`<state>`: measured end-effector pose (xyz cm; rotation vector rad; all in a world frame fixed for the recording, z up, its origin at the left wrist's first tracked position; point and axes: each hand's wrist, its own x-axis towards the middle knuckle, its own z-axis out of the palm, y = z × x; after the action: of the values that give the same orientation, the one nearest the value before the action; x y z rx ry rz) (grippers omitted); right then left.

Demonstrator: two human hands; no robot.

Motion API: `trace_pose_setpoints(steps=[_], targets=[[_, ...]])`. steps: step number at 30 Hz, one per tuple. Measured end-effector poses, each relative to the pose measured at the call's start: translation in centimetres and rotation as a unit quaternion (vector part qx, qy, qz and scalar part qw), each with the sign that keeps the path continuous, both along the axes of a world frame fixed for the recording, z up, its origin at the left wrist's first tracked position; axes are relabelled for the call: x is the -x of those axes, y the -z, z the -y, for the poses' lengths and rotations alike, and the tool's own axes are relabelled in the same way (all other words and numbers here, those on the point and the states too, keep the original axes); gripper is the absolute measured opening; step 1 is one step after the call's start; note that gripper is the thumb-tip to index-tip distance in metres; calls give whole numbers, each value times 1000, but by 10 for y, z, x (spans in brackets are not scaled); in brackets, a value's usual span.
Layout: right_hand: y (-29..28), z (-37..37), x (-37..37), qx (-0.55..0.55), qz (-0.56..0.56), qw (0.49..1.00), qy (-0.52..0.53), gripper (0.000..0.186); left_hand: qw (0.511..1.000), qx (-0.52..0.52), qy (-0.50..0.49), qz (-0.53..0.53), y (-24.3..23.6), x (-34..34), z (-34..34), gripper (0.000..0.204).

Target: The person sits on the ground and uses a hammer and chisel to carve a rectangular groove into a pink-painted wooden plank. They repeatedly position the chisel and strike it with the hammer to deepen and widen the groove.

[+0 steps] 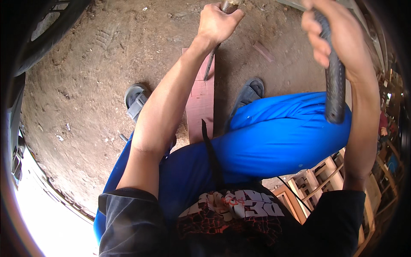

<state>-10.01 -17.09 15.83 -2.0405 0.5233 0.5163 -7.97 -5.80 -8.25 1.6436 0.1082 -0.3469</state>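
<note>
My left hand [218, 23] is closed around the handle of a chisel [209, 66]. The chisel's dark metal blade slants down to a reddish wooden plank [200, 107], its tip at the wood near some marked lines. The plank lies lengthwise in front of me, its near end beneath my blue trousers. Raised at the upper right, my right hand [342, 38] grips a hammer [335, 92] by its black textured handle. Its butt end hangs over my right knee, and the hammer's head is not visible. The right fingers are slightly blurred.
My sandalled feet [137, 100] stand on either side of the plank on bare dirt ground [85, 85]. A thin reddish wood offcut [263, 51] lies beyond it. A tyre [55, 38] stands at the far left. Stacked wooden frames [329, 173] fill the lower right.
</note>
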Motion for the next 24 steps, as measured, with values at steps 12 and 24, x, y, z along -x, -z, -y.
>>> trace_pose_setpoints(steps=[12, 24], targets=[[-13, 8, -4, -6, -23, 998, 58, 20, 999, 24, 6, -35, -4, -1, 7, 31], [-23, 2, -3, -4, -6, 998, 59, 22, 988, 125, -9, -89, 0, 2, 6, 31]])
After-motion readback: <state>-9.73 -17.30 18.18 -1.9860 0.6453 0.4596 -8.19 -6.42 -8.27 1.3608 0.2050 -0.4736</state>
